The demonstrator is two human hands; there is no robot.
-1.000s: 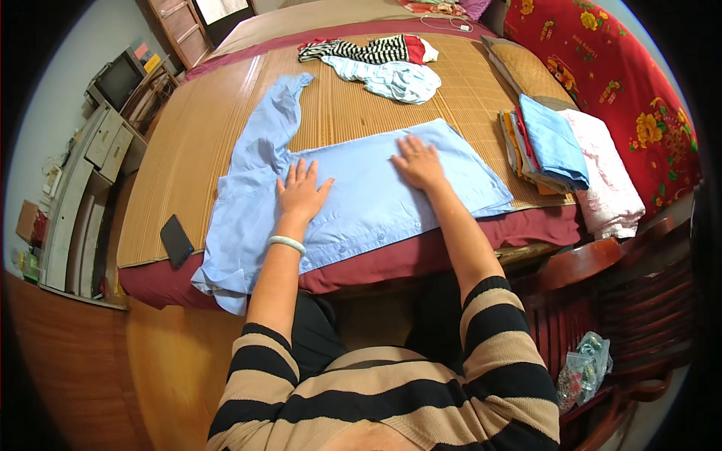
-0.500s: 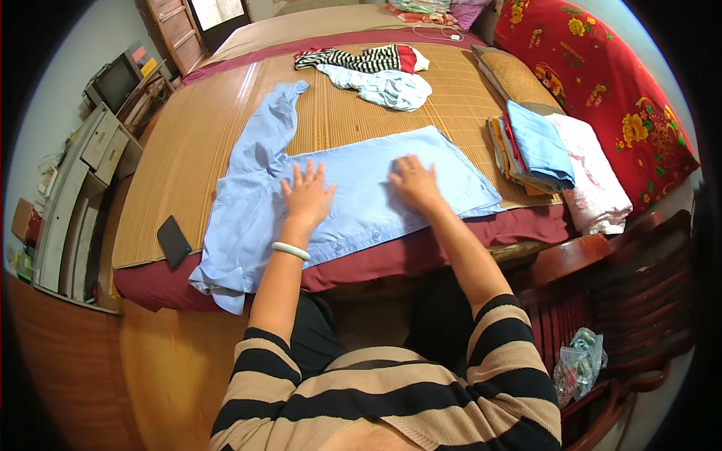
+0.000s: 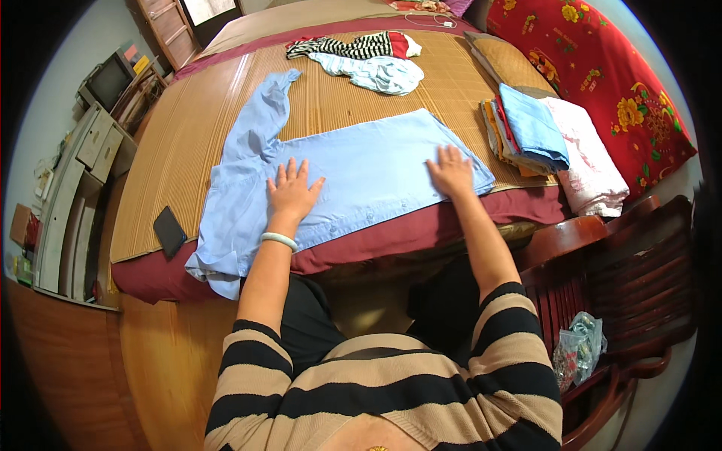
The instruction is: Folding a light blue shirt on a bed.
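Blue button-up shirt (image 3: 368,154) laid on a slatted mat (image 3: 177,143).
Left hand (image 3: 292,194) and right hand (image 3: 452,174) are spread palm-down over it.

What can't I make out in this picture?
All in the head view:
- Blue shirt fabric beneath the left hand and right hand: covered by them.
- Fine detail of the right hand: slightly blurred.
- Most of the folded stack: hidden by the light blue garment on top.
- Contents of the clear plastic bags: too small to identify.
- Purple cloth: cut off by the upper edge.
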